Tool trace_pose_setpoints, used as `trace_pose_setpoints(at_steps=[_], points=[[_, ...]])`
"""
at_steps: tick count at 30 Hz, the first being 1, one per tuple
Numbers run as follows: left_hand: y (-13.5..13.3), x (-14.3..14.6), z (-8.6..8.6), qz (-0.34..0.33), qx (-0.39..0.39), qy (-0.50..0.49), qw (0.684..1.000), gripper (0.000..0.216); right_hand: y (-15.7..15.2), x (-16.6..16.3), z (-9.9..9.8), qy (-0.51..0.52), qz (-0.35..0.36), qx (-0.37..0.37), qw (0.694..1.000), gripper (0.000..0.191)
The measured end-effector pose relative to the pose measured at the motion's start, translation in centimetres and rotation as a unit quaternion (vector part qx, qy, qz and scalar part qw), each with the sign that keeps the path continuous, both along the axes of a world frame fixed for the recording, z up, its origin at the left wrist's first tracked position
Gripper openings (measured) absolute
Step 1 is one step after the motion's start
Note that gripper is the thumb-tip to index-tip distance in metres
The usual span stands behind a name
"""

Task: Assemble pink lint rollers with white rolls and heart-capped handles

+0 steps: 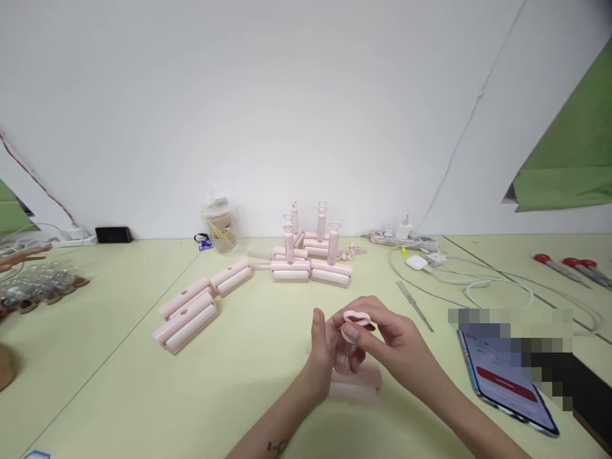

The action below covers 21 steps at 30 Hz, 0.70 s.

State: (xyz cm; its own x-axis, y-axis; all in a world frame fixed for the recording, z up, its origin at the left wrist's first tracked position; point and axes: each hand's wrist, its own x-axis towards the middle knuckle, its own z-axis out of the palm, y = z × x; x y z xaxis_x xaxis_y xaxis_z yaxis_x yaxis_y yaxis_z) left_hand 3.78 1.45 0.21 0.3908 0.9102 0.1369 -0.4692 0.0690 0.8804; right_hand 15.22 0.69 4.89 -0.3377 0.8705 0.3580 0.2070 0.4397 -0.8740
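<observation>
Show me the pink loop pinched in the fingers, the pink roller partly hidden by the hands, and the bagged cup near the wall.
Pink loop [359,314]: head view, on its upper rim.
Pink roller [357,385]: head view, on its blurred visible side.
Bagged cup [221,225]: head view, mid-side.

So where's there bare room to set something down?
The widest bare tabletop lies between the leftmost pink rollers and your left hand. A smaller gap separates your right hand from the phone. It's crowded toward the wall, around upright pink tubes and the white adapter.
</observation>
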Motion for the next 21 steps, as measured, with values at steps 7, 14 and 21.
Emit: trace_pose_setpoints(at_steps=[7, 14, 21], points=[[0.0, -0.6, -0.1, -0.011, 0.033, 0.011, 0.999, 0.080, 0.0, 0.3, -0.8, -0.028, -0.021, 0.059, 0.998, 0.011], [-0.1, -0.4, 0.6, -0.033, 0.045, 0.028, 0.998, 0.066, -0.3, -0.1, -0.4, -0.009, 0.001, 0.040, 0.999, 0.019], [-0.2, 0.4, 1.0, 0.029, 0.034, 0.044, 0.998, 0.058, -0.2, -0.3, -1.1, 0.042, 0.011, 0.025, 0.999, 0.018]])
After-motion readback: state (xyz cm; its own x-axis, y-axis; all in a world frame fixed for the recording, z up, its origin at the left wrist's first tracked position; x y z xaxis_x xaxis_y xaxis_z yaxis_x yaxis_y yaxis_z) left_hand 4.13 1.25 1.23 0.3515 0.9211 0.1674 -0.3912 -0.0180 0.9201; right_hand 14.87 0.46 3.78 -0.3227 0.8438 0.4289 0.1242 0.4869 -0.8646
